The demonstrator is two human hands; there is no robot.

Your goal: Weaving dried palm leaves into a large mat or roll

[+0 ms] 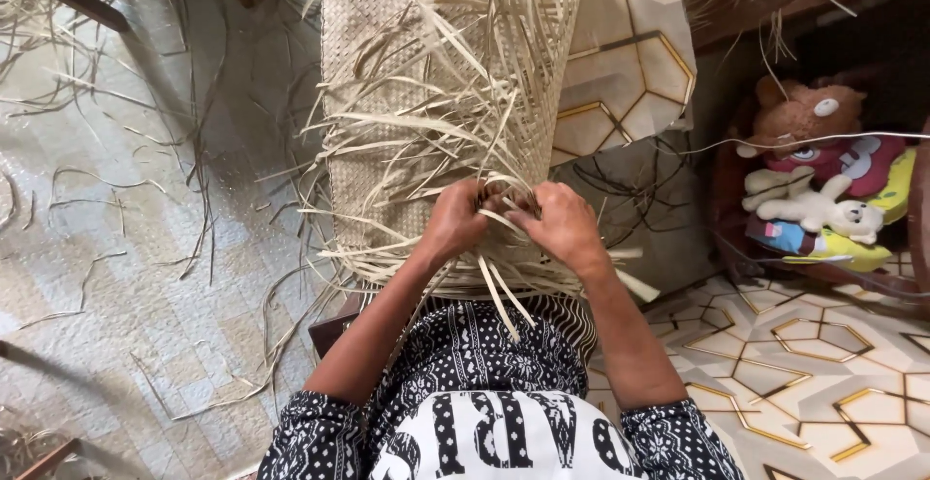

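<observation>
The woven mat (pixel 426 63) of pale, dried leaf strips lay stretched away from the person, its finished part running to the far edge of the view and its unfinished near edge resting over the person's lap. Both hands met at that near edge, close together, almost touching. The left hand (pixel 455 220) was curled shut on a few loose strips (pixel 504 291), fingers folded over them. The right hand (pixel 565 225) pinched other strips of the same fringe between thumb and fingertips, knuckles raised.

The strips looked light, thin and springy, stiff enough to stand out from the weave in arcs yet flexible enough to bend over one another. Dried this far, they would probably crease or split if folded sharply, and their smooth faces may slip unless pinched flat. The best hold seemed to be close to the woven edge, where a strip is anchored, rather than at its free tip.

Stray strips (pixel 145 199) lay scattered over the patterned floor covering (pixel 116 325) to the left. To the right, a tiled floor (pixel 823 344) with gold hexagon lines showed, and beyond it soft toys (pixel 814 170) sat heaped in a dark recess.
</observation>
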